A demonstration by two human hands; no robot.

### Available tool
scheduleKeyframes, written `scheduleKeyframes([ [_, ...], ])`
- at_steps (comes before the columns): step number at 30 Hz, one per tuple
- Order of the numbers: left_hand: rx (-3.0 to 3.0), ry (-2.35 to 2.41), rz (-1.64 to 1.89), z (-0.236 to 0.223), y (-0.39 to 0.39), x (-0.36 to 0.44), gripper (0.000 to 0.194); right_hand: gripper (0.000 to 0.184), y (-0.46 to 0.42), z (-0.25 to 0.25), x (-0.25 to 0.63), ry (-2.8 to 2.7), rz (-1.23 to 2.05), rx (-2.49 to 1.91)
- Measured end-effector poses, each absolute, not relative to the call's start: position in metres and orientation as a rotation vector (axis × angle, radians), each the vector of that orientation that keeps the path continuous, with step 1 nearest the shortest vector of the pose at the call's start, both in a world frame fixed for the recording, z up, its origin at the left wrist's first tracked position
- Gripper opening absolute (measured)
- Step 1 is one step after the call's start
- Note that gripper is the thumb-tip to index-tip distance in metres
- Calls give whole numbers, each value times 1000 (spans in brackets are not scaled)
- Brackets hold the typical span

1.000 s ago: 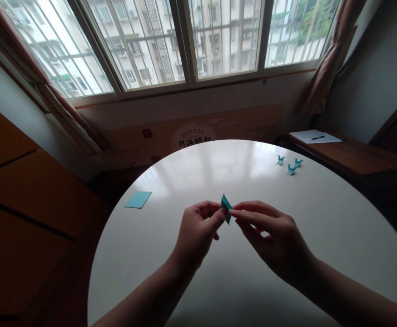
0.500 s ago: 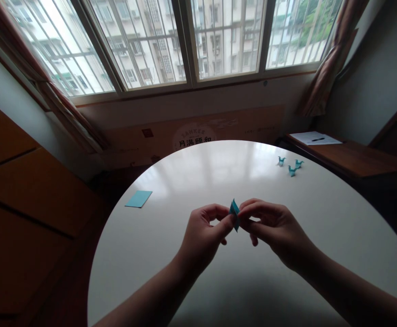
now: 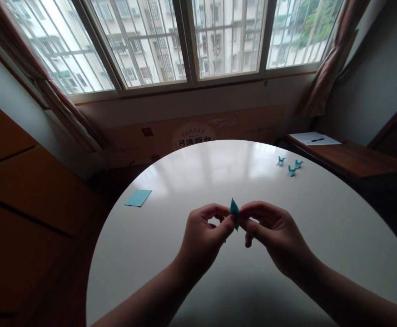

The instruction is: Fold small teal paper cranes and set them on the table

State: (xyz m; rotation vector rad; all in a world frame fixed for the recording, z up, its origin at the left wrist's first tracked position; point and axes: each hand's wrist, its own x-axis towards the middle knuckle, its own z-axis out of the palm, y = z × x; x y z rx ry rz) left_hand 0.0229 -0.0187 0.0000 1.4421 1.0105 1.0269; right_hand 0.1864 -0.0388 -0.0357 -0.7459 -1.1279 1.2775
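A small folded teal origami paper (image 3: 234,207) is held above the table, with one pointed end up and another showing below the fingertips. My left hand (image 3: 203,231) pinches its left side between thumb and forefinger. My right hand (image 3: 273,231) pinches the right side the same way, its thumb and fingertips meeting the left thumb. The fingers cover the middle of the paper. Three finished teal origami cranes (image 3: 291,170) stand together at the far right of the table. On the left lies a flat stack of square teal paper (image 3: 138,198).
The round white table (image 3: 133,259) has a curved edge. Behind it at right stands a brown wooden bench (image 3: 365,159) bearing a white sheet (image 3: 307,139) and a pen (image 3: 317,140). A wooden cabinet (image 3: 21,204) is at left, and a barred window (image 3: 185,45) lies ahead.
The right thumb and fingers have closed in on the folded paper. The paper has turned slightly, and its two upper layers now look pressed together as one point.
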Motion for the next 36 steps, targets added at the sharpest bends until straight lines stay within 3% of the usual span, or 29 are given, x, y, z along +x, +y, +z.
scheduleKeyframes([
  [8, 1443, 949, 1030, -5, -17, 20, 20, 15, -37, -38, 186, -1091, 1303, -706],
  [14, 1358, 895, 1023, -7, -14, 19, 19, 27, -35, -42, 191, -1123, 1353, -678],
  [27, 1364, 860, 978, -6, -13, 18, 18, 14, -32, -41, 199, -1195, 1400, -628],
  [36, 1559, 977, 1207, -4, -22, 22, 16, 16, -36, -39, 184, -1054, 1310, -621],
])
